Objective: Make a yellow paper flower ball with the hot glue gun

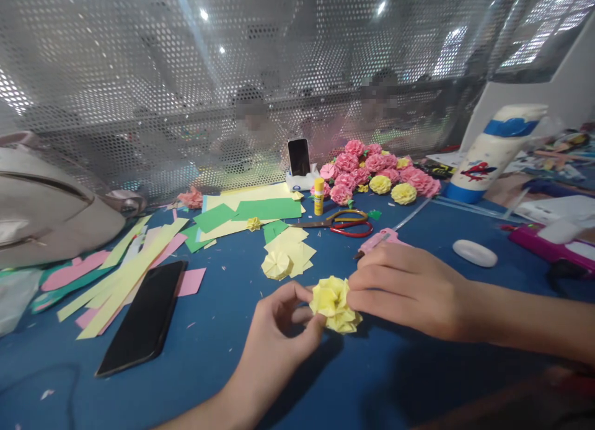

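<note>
A yellow paper flower [335, 305] with many folded petals is held just above the blue table between both hands. My left hand [288, 324] pinches its left side between thumb and fingers. From the right, my right hand [409, 290] has its fingers closed on the flower's edge; the thumb is hidden. Beyond the left hand lies a flat folded yellow paper rosette [276, 265] on yellow paper squares [297, 247]. A pink glue gun [385, 238] is partly covered by the right hand. Scissors [341, 223] with red and orange handles lie behind it.
Pink and yellow paper flowers [367, 170] are heaped at the back, beside a glue stick [318, 196] and a propped phone [299, 157]. Paper strips [125, 275] and a black phone [144, 318] lie left, near a bag [51, 201]. A bottle [495, 154] stands right, behind a white oval case [475, 253].
</note>
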{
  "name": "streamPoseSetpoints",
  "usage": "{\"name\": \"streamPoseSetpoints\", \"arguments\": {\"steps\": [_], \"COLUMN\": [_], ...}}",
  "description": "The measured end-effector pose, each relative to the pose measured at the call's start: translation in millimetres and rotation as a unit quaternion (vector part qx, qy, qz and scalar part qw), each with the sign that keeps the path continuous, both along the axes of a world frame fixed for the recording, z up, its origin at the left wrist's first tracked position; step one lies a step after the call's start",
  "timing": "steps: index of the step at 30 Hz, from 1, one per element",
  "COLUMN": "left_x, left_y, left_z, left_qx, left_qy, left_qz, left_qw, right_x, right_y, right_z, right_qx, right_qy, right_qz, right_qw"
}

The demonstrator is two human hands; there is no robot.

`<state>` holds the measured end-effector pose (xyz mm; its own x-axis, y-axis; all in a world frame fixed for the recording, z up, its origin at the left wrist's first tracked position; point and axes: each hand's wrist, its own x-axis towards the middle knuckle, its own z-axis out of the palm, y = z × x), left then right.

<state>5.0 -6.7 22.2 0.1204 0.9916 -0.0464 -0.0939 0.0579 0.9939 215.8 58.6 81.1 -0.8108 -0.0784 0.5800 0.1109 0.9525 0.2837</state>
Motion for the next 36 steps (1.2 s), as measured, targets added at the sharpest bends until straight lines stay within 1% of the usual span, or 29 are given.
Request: {"name": "streamPoseSetpoints", "arguments": {"steps": [7,9,11,14,17,20,23,25,26,28,31,34,36], "left_x": [-1.6,-1.6,-1.2,-0.9,-2.4,-5.0,-5.8,-4.7,-3.8,-1.8,1.0,2.9,3.0], "left_y": [-1.8,-1.7,-1.5,-0.8,0.5,1.4,1.1,0.2,-0.4,-1.5,-2.3,-1.5,-0.2], "left_z": [-1.4,-1.5,0.0,4.4,7.0,5.6,4.0,4.6,5.4,7.2,8.4,8.4,8.5], "left_qx": [-0.003,0.0,0.002,0.007,0.045,0.078,0.071,0.063,0.06,0.055,0.057,0.051,0.045], "left_qy": [-0.001,0.001,0.009,0.025,0.053,0.075,0.076,0.072,0.069,0.06,0.065,0.096,0.092], "left_qz": [-0.001,-0.001,0.0,-0.002,-0.007,-0.007,-0.013,-0.022,-0.026,-0.038,-0.054,-0.038,-0.024], "left_qw": [1.0,1.0,1.0,1.0,0.998,0.994,0.995,0.995,0.996,0.996,0.995,0.993,0.994], "right_x": [-2.6,-2.9,-3.2,-3.3,-2.6,-1.5,-1.2,-1.9,-2.5,-4.3,-8.3,-12.9,-14.9], "right_y": [0.5,0.6,0.1,-1.4,-3.3,-5.1,-6.5,-6.7,-6.6,-6.0,-4.9,-4.3,-4.5], "right_z": [-4.9,-6.0,-6.7,-6.2,-4.2,-3.0,-3.3,-4.2,-4.9,-6.6,-9.1,-10.3,-10.6], "right_qx": [-0.005,-0.02,-0.054,-0.146,-0.248,-0.328,-0.431,-0.491,-0.51,-0.529,-0.536,-0.522,-0.514], "right_qy": [0.004,0.004,0.001,-0.001,0.023,0.033,-0.009,-0.031,-0.034,-0.028,-0.018,-0.01,-0.008], "right_qz": [-0.011,-0.014,-0.021,-0.041,-0.078,-0.136,-0.173,-0.176,-0.173,-0.162,-0.147,-0.148,-0.147], "right_qw": [1.0,1.0,0.998,0.988,0.965,0.934,0.885,0.853,0.842,0.833,0.831,0.84,0.845]}}
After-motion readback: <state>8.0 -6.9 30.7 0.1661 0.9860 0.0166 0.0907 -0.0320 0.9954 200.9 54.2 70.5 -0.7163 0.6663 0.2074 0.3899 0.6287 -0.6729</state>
